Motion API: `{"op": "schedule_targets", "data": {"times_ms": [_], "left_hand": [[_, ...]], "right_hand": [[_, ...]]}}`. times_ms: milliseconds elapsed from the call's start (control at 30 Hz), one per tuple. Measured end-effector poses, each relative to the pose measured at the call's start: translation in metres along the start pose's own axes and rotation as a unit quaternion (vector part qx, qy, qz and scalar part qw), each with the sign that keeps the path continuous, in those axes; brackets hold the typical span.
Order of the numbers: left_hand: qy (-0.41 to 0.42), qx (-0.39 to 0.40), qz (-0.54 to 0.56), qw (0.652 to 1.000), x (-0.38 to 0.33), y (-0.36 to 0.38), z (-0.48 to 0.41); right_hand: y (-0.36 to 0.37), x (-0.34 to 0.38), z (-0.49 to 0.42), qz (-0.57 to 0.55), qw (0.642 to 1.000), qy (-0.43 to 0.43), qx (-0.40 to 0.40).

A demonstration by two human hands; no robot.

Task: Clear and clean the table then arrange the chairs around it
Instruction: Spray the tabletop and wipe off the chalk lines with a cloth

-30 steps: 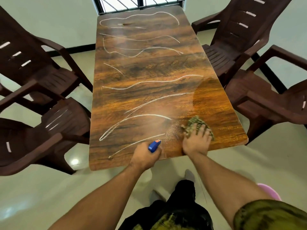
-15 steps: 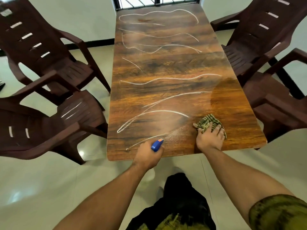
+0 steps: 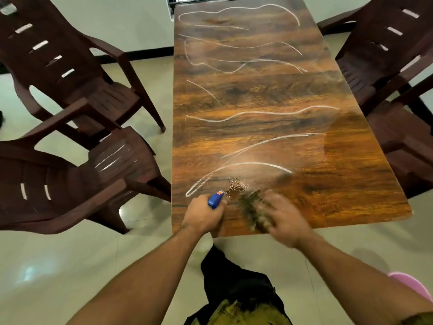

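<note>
Since half a second ago, the right hand (image 3: 284, 221) and the green checked cloth (image 3: 254, 213) have been swept left along the near edge of the table (image 3: 257, 102). They are now seen just beside the left hand (image 3: 201, 215), where before they were well apart. The short chalk line nearest the edge is no longer seen. A dark speckled wet patch (image 3: 236, 187) is seen just beyond the cloth.

The left hand is held at the table's near edge, arm reaching in from the near left. Its fingers are curled round a blue spray bottle (image 3: 215, 200), of which only the head shows. The nozzle is pointed away, toward the far right, over the tabletop.

The right hand is laid on the cloth, arm reaching in from the near right. The fingers appear spread flat rather than curled, though motion blur softens them. The cloth is pressed onto the tabletop.

The table's long axis runs from near to far. Wavy white chalk lines (image 3: 246, 164) are drawn across most of it.

Two dark brown plastic chairs are set at the left, one far (image 3: 70, 73) and one near (image 3: 70, 184). Two more are seen at the right (image 3: 386, 55) (image 3: 407, 146).
</note>
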State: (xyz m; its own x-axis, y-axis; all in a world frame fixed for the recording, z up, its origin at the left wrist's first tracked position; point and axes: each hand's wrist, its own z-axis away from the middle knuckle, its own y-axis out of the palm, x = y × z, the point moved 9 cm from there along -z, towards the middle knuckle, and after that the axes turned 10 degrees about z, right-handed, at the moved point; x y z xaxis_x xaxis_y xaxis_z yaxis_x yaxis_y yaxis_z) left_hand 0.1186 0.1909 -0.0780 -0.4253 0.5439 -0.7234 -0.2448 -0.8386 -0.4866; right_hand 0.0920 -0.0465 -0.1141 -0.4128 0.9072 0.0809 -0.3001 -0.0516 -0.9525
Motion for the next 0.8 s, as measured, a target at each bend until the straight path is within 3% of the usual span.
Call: {"op": "schedule_targets", "data": {"times_ms": [67,133,200,233,300,400,500,567,600,633,700,800], "left_hand": [[-0.001,0.014,0.026,1.000,0.004,-0.007,-0.008],[0.000,0.032,0.032,0.999,0.005,-0.015,-0.015],[0.001,0.050,0.020,0.999,0.003,-0.021,-0.022],[0.001,0.057,0.010,0.998,0.003,-0.024,-0.025],[0.011,0.074,-0.015,0.997,0.000,-0.032,-0.028],[0.049,0.091,-0.082,0.991,-0.004,-0.049,-0.032],[0.069,0.108,-0.105,0.986,-0.002,-0.066,-0.035],[0.070,0.128,-0.125,0.981,0.006,-0.076,-0.038],[0.071,0.138,-0.137,0.978,0.009,-0.080,-0.039],[0.073,0.151,-0.150,0.974,0.014,-0.085,-0.040],[0.087,0.182,-0.177,0.963,0.026,-0.092,-0.042],[0.131,0.215,-0.221,0.942,0.037,-0.100,-0.037]], "right_hand": [[-0.014,-0.057,-0.008,0.000,0.973,0.228,-0.037],[-0.017,-0.080,-0.014,-0.071,0.907,0.415,-0.010],[-0.017,-0.064,-0.026,-0.125,0.858,0.498,0.018],[-0.018,-0.047,-0.036,-0.112,0.863,0.492,0.022],[-0.021,0.009,-0.058,-0.046,0.921,0.387,0.006],[-0.017,0.120,-0.076,-0.045,0.989,0.137,-0.023],[0.001,0.189,-0.061,-0.003,0.997,-0.069,0.030],[0.001,0.189,-0.046,0.009,0.993,-0.117,0.032],[0.001,0.181,-0.041,0.002,0.994,-0.101,0.034],[0.001,0.170,-0.038,-0.009,0.998,-0.051,0.027],[0.001,0.140,-0.031,-0.039,0.989,0.145,0.003],[0.000,0.136,-0.021,-0.098,0.893,0.438,-0.021]]}}
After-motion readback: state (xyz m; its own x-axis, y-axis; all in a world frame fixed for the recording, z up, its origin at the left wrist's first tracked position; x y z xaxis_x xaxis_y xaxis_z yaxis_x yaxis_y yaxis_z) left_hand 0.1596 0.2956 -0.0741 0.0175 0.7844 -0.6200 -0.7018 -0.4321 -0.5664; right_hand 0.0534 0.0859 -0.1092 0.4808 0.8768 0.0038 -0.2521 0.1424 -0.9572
